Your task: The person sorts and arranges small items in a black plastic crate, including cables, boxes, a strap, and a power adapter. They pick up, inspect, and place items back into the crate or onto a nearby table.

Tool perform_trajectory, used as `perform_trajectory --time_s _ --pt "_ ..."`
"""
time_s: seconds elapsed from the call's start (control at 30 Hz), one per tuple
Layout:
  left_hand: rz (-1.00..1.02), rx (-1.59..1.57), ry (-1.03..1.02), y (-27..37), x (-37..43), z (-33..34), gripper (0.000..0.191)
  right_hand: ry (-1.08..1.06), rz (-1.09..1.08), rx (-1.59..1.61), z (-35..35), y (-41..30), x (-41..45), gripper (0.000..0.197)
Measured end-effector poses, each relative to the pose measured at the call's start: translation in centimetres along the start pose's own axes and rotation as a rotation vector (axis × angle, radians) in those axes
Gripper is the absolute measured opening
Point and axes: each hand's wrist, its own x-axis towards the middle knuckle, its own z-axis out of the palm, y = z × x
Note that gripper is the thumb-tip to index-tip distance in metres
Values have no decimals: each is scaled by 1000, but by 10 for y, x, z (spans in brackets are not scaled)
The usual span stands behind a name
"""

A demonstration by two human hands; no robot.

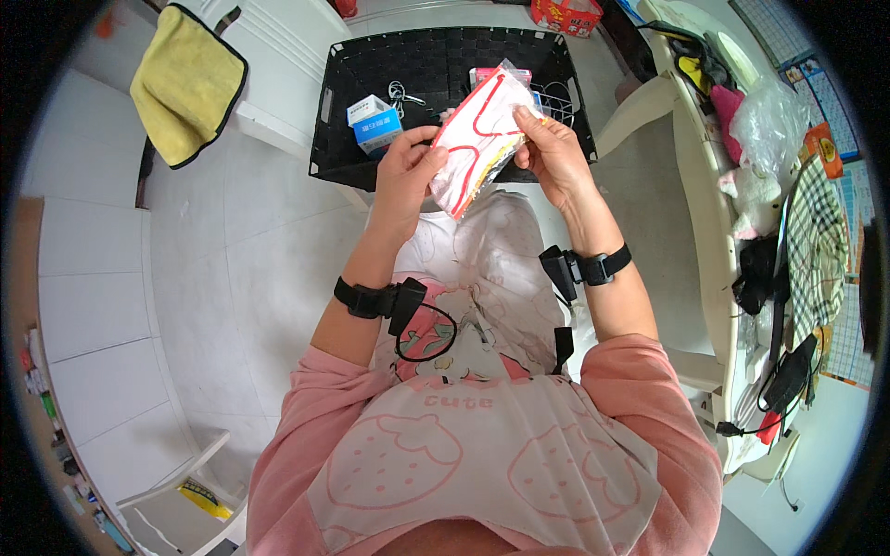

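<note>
My left hand (405, 174) grips the lower left side of a flat packet in clear plastic (480, 139), white with red lines and a yellow strip along one edge. What it contains cannot be made out. At its upper right edge, my right hand (556, 149) pinches it between thumb and fingers. The packet is tilted over the near rim of a black woven basket (410, 55). Inside the basket, to the left, are a blue-and-white box (377, 129), a small white box (367, 110) and a coiled cable (398, 97). A pink box (480, 75) is partly hidden behind the packet.
A wire rack (556, 104) stands in the basket's right side. On the right, a cream table (702, 181) carries a plush toy (754, 198), plastic bags, a checked cloth (820, 243) and cables. A yellow towel (184, 87) hangs at the upper left; a chair (174, 514) stands lower left.
</note>
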Motion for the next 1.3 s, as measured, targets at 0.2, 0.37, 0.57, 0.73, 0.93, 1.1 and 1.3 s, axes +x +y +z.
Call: perform_trajectory --time_s 0.2,0.37,0.57,0.73,0.93,1.1,1.3 --pt "-156 229 -92 -5 -12 1 19 42 -59 9 -10 5 -18 27" --pt "155 593 -75 -17 -15 3 16 179 -86 -4 -14 9 -23 28" --pt "-8 478 -116 -12 -17 -1 24 125 -92 32 -25 8 -27 30" --pt "150 307 -79 -18 -21 11 19 1 -4 -116 -11 24 -48 34" --pt "106 215 -9 -22 -27 22 19 22 -140 -118 -8 35 -53 17" --pt "20 195 -106 -11 -24 31 19 29 -134 -128 -27 26 -53 17" --pt "5 168 -159 9 -13 44 29 -250 -28 -401 -30 17 -70 17"
